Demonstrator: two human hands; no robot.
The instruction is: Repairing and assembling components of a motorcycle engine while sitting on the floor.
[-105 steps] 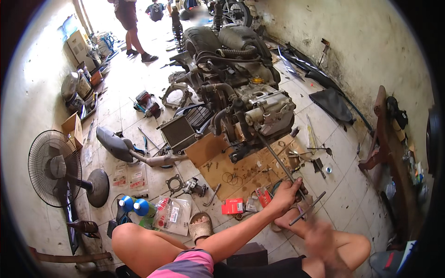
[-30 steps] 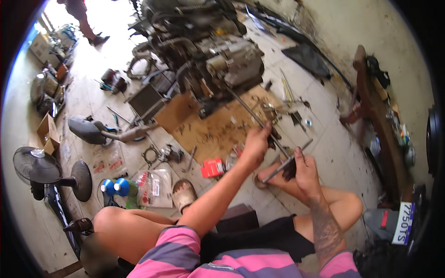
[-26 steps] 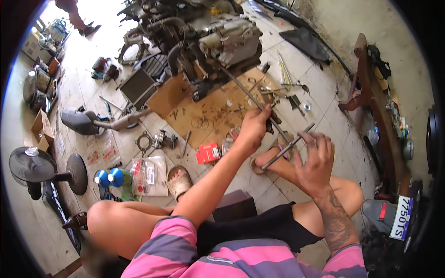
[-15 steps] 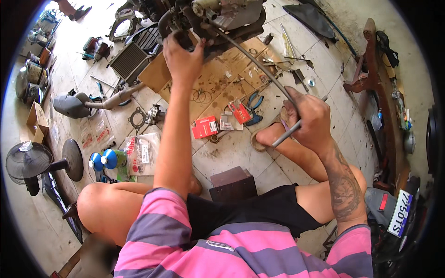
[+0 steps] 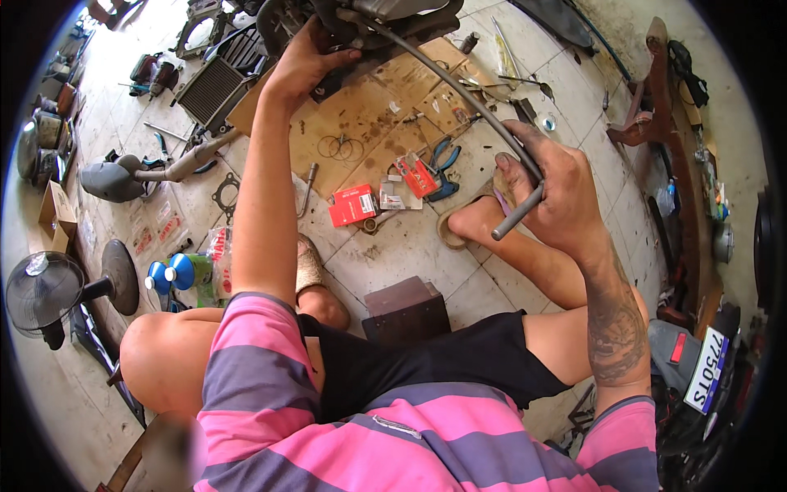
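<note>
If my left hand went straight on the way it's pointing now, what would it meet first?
Most likely the engine: your left hand points up into its dark lower parts. Some fingertips are hidden there, so it may be touching; depth is unclear.

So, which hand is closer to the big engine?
Left. The left hand is up at the engine; the right hand is farther back, gripping a metal bar.

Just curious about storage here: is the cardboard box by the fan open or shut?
Open: the cardboard box beside the fan shows its inside walls; what it holds, I cannot tell.
</note>
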